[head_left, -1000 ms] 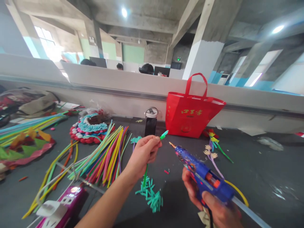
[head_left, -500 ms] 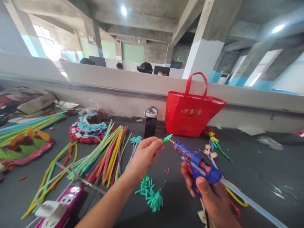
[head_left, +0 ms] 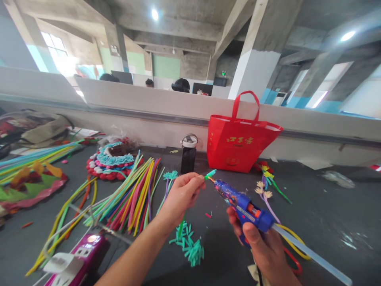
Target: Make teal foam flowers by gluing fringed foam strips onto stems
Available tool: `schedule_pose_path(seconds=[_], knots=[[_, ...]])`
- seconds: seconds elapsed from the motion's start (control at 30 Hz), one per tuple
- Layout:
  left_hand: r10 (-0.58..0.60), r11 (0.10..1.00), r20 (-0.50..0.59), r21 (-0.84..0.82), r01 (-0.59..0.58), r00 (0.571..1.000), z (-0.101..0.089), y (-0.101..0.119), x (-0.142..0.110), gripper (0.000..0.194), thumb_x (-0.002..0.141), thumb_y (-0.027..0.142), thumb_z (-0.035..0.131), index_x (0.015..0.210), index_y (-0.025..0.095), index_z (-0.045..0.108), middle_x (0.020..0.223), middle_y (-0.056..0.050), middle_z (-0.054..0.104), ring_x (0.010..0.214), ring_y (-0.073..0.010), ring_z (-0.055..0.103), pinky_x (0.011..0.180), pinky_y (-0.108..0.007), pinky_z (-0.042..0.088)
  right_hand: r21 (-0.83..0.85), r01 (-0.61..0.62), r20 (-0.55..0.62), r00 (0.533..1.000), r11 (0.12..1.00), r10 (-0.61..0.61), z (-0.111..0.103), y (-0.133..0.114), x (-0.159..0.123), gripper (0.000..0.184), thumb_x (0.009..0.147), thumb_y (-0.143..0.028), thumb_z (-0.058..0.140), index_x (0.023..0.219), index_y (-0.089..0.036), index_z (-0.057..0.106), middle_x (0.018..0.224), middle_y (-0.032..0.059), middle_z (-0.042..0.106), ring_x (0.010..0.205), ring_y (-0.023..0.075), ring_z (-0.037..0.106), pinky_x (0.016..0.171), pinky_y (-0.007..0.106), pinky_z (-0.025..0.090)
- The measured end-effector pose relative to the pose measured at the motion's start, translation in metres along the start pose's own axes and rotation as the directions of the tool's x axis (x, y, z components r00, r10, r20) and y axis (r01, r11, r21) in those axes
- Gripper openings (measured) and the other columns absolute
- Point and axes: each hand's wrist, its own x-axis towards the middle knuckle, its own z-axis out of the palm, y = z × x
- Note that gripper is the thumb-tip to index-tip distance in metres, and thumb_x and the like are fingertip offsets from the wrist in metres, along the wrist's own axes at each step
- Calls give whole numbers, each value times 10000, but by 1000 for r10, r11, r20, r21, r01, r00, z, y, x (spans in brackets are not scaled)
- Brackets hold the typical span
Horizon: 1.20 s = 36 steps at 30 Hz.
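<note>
Pinching a green stem (head_left: pixel 207 177) between thumb and fingers of the left grip (head_left: pixel 183 193), above the middle of a dark surface (head_left: pixel 327 222), with a teal tip (head_left: pixel 212 173) poking out past the fingers. Holding it behind and above a pile of short teal pieces (head_left: pixel 194 252) on the surface.

Clasping a blue glue gun (head_left: pixel 242 203) in the right grip (head_left: pixel 263 244), with fingers wrapped around the handle. Aiming its nozzle (head_left: pixel 211 180) up and leftward at the stem, just beside the teal tip. Too small to tell touching from barely apart there. Trailing a long, cloudy glue stick (head_left: pixel 315 254) from the back of the gun toward the lower right.

Facing a black phone (head_left: pixel 188 159) propped upright before a white-lidded bottle (head_left: pixel 190 140), with a red bag (head_left: pixel 238 143) standing to the right of both. Flanked on the left by a fanned bunch of coloured fuzzy sticks (head_left: pixel 138 198) and, between bunch and phone, by a teal flower (head_left: pixel 170 174). Flanked on the right by pale flowers (head_left: pixel 264 193) on a purple stem, near a yellow flower (head_left: pixel 268 174). Bordered at lower left by a purple power strip (head_left: pixel 86 256) with a white plug (head_left: pixel 61 264) in it.
</note>
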Motion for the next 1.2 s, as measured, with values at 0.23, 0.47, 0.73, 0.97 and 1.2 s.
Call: schedule_pose_path(seconds=[0.23, 0.47, 0.73, 0.97, 1.2], knots=[[-3, 1000, 21, 13, 3, 1000, -1, 0, 1, 315, 820, 398, 649, 642, 175, 518, 536, 93, 291, 420, -35, 158, 386, -182, 98, 8, -21, -12, 1000, 1000, 21, -3, 7, -2, 352, 840, -511, 704, 1055, -232, 713, 1027, 114, 779, 963, 306, 739, 842, 397, 621], [-3, 1000, 25, 28, 3, 1000, -1, 2, 0, 309, 836, 389, 633, 652, 175, 508, 544, 93, 294, 425, -36, 161, 389, -190, 98, -18, -42, -26, 999, 999, 41, -4, 9, -2, 354, 855, -521, 683, 1087, -255, 691, 1036, 100, 782, 945, 294, 745, 795, 379, 633], [-4, 1000, 24, 28, 4, 1000, -1, 0, 0, 308, 833, 375, 626, 643, 178, 484, 544, 92, 288, 426, -37, 161, 383, -187, 94, -142, 52, 2, 999, 989, -52, -6, 7, -3, 358, 852, -530, 683, 1054, -235, 713, 1047, 104, 775, 951, 290, 741, 786, 344, 624], [-11, 1000, 27, 18, 10, 1000, -1, 0, 0, 297, 838, 365, 612, 645, 179, 482, 534, 100, 264, 422, -37, 145, 377, -187, 90, -224, 102, 34, 995, 969, -97, -10, 10, 0, 399, 884, -564, 624, 1058, -218, 722, 1041, 118, 771, 927, 287, 740, 721, 328, 633], [-10, 1000, 46, 5, 10, 999, -3, -1, 2, 290, 845, 362, 597, 651, 187, 472, 540, 97, 270, 417, -40, 152, 373, -191, 96, -255, 133, 30, 991, 958, -129, -11, 10, 2, 402, 887, -580, 604, 1037, -226, 721, 975, 110, 768, 835, 271, 737, 666, 329, 620]])
